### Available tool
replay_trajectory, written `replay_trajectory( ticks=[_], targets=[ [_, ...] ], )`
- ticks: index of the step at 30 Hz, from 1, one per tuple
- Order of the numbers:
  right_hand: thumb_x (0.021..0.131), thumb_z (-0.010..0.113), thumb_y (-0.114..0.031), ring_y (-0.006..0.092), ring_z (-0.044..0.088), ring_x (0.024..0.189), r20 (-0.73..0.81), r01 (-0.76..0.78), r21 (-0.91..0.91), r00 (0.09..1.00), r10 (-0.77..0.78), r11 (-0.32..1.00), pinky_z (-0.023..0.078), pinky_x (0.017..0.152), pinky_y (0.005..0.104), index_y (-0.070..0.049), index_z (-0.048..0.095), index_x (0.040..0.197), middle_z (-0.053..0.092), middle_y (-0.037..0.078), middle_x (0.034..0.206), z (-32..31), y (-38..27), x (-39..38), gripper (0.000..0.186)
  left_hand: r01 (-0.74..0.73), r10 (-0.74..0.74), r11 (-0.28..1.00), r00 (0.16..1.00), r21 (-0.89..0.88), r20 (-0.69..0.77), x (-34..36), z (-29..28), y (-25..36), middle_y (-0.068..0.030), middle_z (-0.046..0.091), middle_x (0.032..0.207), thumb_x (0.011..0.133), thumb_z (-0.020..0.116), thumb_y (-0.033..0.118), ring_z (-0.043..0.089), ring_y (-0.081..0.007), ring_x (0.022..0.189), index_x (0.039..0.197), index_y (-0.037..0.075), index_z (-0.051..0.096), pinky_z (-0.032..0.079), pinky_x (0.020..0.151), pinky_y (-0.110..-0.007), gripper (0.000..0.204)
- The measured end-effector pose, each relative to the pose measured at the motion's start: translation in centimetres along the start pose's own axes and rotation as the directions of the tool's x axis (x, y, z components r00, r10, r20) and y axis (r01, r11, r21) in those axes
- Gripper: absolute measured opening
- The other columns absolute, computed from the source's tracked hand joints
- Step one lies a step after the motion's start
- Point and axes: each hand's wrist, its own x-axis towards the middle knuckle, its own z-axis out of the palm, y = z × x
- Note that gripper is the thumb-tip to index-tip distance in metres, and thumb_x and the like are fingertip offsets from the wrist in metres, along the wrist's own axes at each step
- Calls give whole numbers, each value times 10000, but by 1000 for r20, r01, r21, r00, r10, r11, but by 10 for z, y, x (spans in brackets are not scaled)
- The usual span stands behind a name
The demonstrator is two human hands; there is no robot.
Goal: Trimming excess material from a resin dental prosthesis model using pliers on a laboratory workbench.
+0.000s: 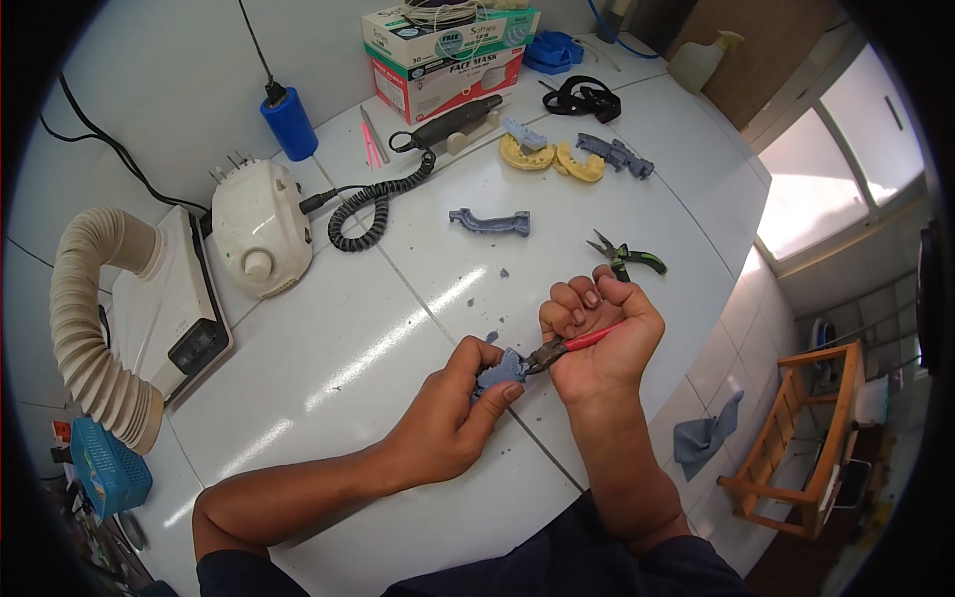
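A small blue-grey piece with a rough, broken-looking edge [505, 370] is pinched between the thumb and fingers of my left hand [438, 418]. My right hand [609, 353], palm up with curled fingers, grips red-handled cutting pliers [546, 354]. The jaws of these pliers touch the piece's right side; whether they have bitten into it I cannot tell. Blue-grey crumbs [491, 337] lie on the table just beyond my hands. Farther off rests a curved blue-grey dental mould strip [489, 222]. Green-and-black pliers [623, 261] lie just past my right hand.
Yellow dental casts [524, 155] and another blue-grey mould piece [619, 156] sit at the back. A black handpiece [448, 123] joins a white control box [261, 229] by a coiled cord. A ribbed hose [85, 308] arches at left; stacked boxes [448, 85] stand behind.
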Motion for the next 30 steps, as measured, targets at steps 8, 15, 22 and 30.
replay_trajectory(
  ticks=[8, 15, 22, 30],
  targets=[
    [831, 487, -83, 129, 327, 554, -54, -76, -57, 996, 73, 995, 281, 508, 290, -123, 417, 870, 378, -9, 692, 19, 7, 15, 89, -103, 113, 988, 990, 113, -80, 8, -11, 3, -43, 586, 797, 1048, 568, 186, 528, -92, 663, 1147, 17, 479, 447, 626, -275, 215],
    [850, 498, -78, 139, 376, 633, 150, 127, -89, 982, -113, 988, 349, 569, 327, -64, 472, 1085, 412, 22, 785, 33, 29, 21, 237, -78, 116, 984, 962, 161, -247, 19, -27, 10, -90, 606, 781, 1045, 569, 176, 530, -128, 658, 1126, -17, 473, 442, 621, -301, 230],
    [837, 495, -82, 145, 387, 689, 300, 305, -4, 909, -290, 952, 372, 624, 330, -68, 449, 1152, 423, 31, 818, 28, 38, 9, 319, -156, 201, 971, 941, 179, -272, 14, -18, 7, -61, 562, 797, 1059, 534, 174, 517, -115, 679, 1221, -1, 408, 450, 630, -291, 270],
    [777, 479, -79, 158, 393, 760, 628, 527, 83, 631, -455, 846, 399, 679, 333, -65, 398, 1241, 406, 82, 927, 26, 37, -4, 471, -187, 154, 943, 979, -275, -136, 18, -23, -3, -22, 514, 948, 1081, 479, 175, 517, -95, 859, 1334, 17, 366, 450, 788, -257, 319]
  ],
)
